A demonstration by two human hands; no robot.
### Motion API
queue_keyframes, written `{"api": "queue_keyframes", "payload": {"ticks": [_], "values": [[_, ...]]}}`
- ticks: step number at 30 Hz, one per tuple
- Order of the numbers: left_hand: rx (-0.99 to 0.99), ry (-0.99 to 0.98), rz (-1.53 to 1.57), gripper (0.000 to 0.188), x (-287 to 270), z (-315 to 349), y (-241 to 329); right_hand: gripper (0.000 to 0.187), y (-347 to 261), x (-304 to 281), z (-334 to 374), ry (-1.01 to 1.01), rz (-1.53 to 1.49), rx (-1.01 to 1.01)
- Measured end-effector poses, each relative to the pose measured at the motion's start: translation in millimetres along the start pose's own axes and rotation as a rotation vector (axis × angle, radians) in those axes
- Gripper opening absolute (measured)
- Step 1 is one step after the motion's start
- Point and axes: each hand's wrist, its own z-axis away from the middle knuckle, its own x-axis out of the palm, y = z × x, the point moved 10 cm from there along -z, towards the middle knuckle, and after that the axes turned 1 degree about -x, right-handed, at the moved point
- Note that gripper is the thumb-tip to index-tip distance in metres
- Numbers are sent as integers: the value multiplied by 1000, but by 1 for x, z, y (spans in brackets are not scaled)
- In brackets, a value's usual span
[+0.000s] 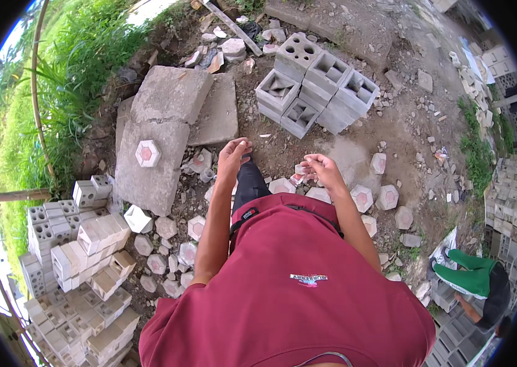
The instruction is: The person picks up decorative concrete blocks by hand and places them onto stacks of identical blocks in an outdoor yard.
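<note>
My left hand (pixel 231 160) hangs in front of my body with its fingers curled in. Nothing shows in it. To the right, my right hand (pixel 324 171) is loosely bent, its fingers a little apart, with no held thing visible. A pale piece with red on it (pixel 299 174) shows just beside its fingertips, seemingly on the ground below. Both hands are apart from the stacked grey hollow concrete blocks (pixel 316 85) ahead. A hexagonal paver with a reddish centre (pixel 147 153) lies on a concrete slab (pixel 151 180) at the left.
Several hexagonal pavers (pixel 362 198) lie scattered around my feet among rubble. Pale hollow blocks (pixel 81 263) are piled at the lower left, beside tall grass (pixel 81 55). At the lower right, a person in green trousers (pixel 471 274) bends over grey blocks (pixel 454 339).
</note>
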Motion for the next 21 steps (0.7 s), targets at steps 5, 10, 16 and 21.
{"api": "queue_keyframes", "payload": {"ticks": [5,10,16,21], "values": [[-6,-176,-122,32,4,-151,60,27,-12,-3,-113,200,-224,67],[8,-399,-233,32,28,-249,134,25,-82,34,-191,345,-423,-39],[-38,-448,-308,32,41,-349,161,26,-124,39,-244,368,-471,-45],[-73,-505,-318,33,78,-404,165,23,-138,4,-292,479,-568,-25]]}}
